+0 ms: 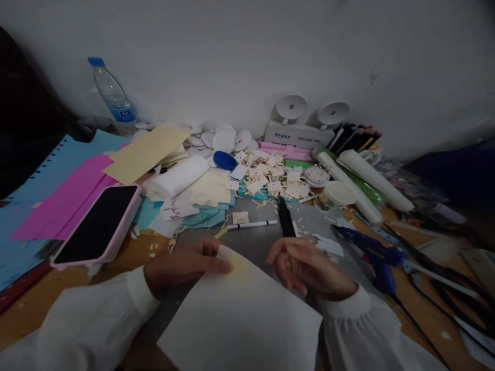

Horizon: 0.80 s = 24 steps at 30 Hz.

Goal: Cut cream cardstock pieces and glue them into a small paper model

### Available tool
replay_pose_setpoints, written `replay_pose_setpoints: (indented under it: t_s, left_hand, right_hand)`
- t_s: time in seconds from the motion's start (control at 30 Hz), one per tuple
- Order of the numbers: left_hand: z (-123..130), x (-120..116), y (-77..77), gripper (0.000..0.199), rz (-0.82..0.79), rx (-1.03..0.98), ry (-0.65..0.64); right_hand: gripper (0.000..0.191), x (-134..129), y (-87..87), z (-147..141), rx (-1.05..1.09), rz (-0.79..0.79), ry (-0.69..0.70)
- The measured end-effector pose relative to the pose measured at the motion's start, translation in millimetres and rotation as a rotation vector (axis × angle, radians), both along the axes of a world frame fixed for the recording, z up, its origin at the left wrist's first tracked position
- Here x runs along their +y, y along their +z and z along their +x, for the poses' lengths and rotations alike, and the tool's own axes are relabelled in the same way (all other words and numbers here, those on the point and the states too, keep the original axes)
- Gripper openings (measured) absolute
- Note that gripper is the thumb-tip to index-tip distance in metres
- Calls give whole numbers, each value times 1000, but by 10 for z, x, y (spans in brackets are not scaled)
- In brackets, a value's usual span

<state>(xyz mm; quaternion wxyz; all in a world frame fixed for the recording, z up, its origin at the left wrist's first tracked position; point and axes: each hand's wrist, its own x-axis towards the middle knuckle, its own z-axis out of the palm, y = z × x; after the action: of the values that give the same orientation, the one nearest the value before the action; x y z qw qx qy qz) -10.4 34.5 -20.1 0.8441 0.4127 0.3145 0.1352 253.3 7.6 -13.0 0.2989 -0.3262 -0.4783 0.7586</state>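
A large sheet of white paper [247, 319] is tilted towards me in the foreground, with a faint yellowish patch near its top corner. My left hand [197, 263] pinches that corner between thumb and fingers. Just off the sheet's right edge is my right hand [309, 265], its fingers loosely bent and somewhat apart, with nothing visible in them. Beyond the hands, a white pen [253, 225] lies on the grey mat [247, 239] beside a small cream paper piece [240, 217]. A black pen-like tool [285, 216] lies just past my right hand.
Small paper cutouts with sticks [266, 175] are piled behind the mat. A phone in a pink case [100, 224], coloured paper [69, 190] and a water bottle [114, 98] stand left. On the right lie a blue glue gun [377, 252], cables, a paper cup [338, 195] and white rolls [350, 188].
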Motion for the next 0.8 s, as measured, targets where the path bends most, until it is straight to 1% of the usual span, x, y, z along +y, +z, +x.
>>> replay_pose_setpoints:
  t_s: [0.1,0.17,0.23,0.27,0.37,0.43,0.5,0.57,0.63,0.73,0.8]
  left_hand:
    - [50,20,-58,31,194,68,-102]
    - [73,26,-90,37,352,63,-120]
    - [80,28,-106,40,469,70,-108]
    - [80,29,-106,40,499,79,-104]
    - [77,31,-83,43,492,95,-148]
    - [77,31,-61,44,471,81,-189]
    - [77,24,-46,44,478,62,-204]
    - [77,11,-41,44,475,92,-194]
    - [80,-3,-42,45,446,123,-160]
    - [96,-17,-43,44,414,129,-86]
    - [110,-20,-44,38,449,178,-76]
  right_hand:
    - [40,-11,-82,-160,-146,-37,88]
    - [39,-33,-137,-268,-250,-33,119]
    - [38,-58,-176,-340,-307,-8,106]
    - [38,-70,-188,-361,-322,15,82]
    - [37,-93,-210,-379,-340,89,8]
    - [36,-97,-218,-374,-332,126,4]
    - [37,-96,-219,-369,-330,149,39]
    - [41,-94,-210,-370,-339,159,75]
    - [46,-95,-196,-380,-347,151,67]
    - [47,-100,-180,-399,-341,135,-18]
    - [45,-105,-179,-405,-320,133,-66]
